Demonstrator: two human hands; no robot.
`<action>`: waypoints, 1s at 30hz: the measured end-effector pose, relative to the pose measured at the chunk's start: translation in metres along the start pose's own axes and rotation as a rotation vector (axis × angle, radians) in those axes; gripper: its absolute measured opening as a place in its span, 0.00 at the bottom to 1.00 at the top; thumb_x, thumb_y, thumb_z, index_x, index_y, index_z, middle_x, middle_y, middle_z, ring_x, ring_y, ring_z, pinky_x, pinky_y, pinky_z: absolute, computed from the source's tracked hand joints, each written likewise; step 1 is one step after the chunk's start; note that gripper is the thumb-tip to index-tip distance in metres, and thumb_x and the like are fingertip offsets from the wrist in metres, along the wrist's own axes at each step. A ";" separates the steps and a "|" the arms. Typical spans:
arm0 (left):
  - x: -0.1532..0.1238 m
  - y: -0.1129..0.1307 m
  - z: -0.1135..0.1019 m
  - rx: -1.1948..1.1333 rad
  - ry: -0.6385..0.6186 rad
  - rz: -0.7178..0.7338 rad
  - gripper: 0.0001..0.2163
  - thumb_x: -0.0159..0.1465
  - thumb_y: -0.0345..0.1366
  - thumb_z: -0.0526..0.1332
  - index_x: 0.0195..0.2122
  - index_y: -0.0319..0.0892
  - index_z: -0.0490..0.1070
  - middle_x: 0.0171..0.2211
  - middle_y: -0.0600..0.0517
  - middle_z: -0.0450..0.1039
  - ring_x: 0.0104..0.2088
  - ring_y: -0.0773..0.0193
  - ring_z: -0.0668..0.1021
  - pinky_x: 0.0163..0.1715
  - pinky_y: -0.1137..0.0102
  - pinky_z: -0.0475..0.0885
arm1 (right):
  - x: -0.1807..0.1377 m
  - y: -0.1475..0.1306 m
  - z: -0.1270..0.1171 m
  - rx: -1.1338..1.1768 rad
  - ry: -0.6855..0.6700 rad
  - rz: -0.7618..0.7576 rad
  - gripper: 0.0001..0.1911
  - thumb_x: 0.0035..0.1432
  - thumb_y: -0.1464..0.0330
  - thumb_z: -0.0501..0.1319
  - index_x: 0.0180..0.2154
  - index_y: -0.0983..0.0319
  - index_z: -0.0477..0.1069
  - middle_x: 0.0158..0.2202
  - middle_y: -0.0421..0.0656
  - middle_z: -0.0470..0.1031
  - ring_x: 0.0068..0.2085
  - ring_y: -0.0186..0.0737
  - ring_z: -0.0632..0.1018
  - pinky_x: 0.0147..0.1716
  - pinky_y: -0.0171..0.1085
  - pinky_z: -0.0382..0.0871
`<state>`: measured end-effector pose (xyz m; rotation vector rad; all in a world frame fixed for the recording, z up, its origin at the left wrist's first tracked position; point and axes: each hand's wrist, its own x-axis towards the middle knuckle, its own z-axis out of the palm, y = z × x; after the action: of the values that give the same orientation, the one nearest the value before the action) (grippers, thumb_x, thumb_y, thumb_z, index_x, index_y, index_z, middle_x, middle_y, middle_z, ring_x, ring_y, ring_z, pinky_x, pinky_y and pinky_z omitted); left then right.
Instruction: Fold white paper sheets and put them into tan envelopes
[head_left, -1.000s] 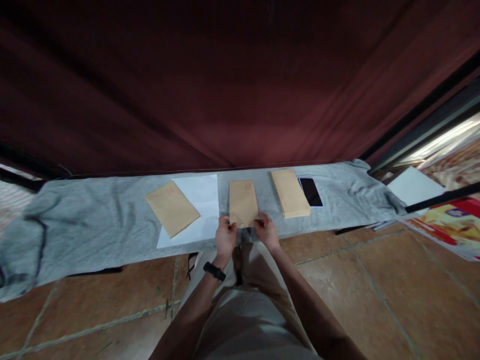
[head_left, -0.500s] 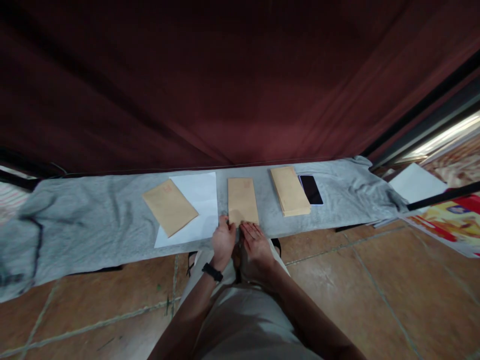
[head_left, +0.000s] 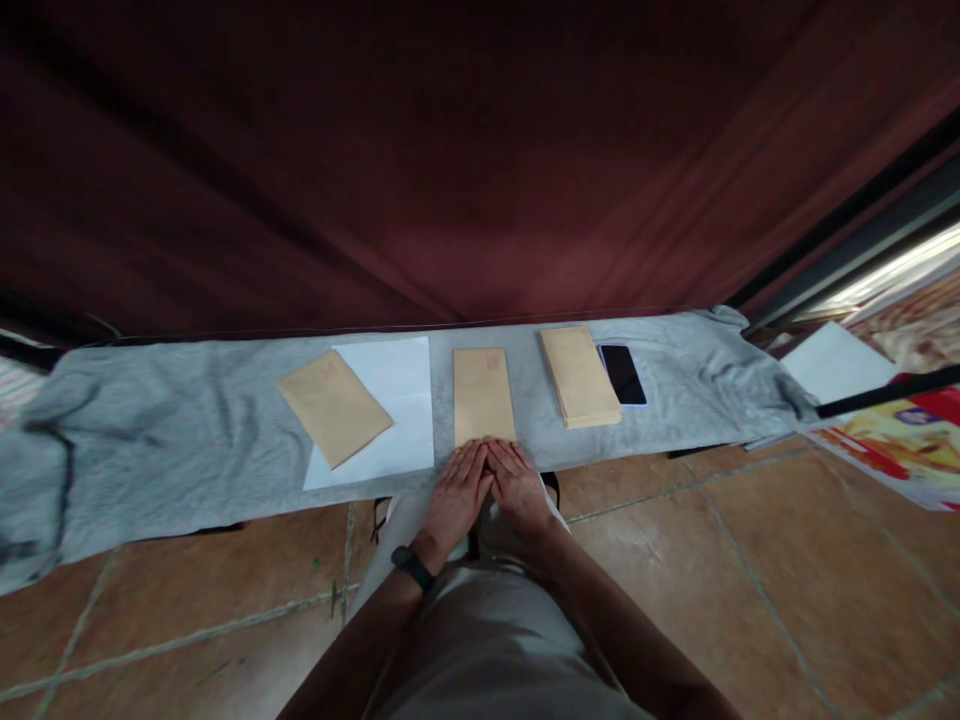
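A brown envelope (head_left: 484, 393) lies lengthwise on the grey cloth (head_left: 187, 420) straight in front of me. My left hand (head_left: 458, 492) and my right hand (head_left: 515, 484) lie flat side by side, fingers stretched out, fingertips pressing on the envelope's near end. Neither hand holds anything. A black band sits on my left wrist. Left of the envelope, another brown envelope (head_left: 334, 405) rests askew on a white sheet of paper (head_left: 390, 400). To the right lies a stack of brown envelopes (head_left: 579, 376).
A black phone (head_left: 622, 374) lies beside the stack. Dark red curtain hangs behind the cloth-covered surface. White paper (head_left: 832, 362) and a colourful printed sheet (head_left: 907, 450) lie at the far right. Brown tiled floor is below, with my legs in light trousers.
Both hands let go of the envelope's near corners and flattened, palms down, meeting at its near end. The right hand flattened first, then the left.
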<state>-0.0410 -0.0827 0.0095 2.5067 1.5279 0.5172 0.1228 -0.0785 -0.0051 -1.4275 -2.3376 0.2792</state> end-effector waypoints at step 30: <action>0.000 0.017 -0.002 0.257 -0.133 -0.160 0.24 0.70 0.32 0.48 0.67 0.37 0.62 0.68 0.39 0.61 0.70 0.48 0.60 0.70 0.48 0.50 | -0.003 -0.015 -0.009 0.014 0.070 0.050 0.25 0.74 0.67 0.47 0.67 0.69 0.60 0.68 0.52 0.64 0.69 0.44 0.62 0.70 0.51 0.52</action>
<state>-0.0276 -0.0913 0.0170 2.5067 1.8228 0.1347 0.1159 -0.0880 0.0079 -1.4670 -2.2427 0.2548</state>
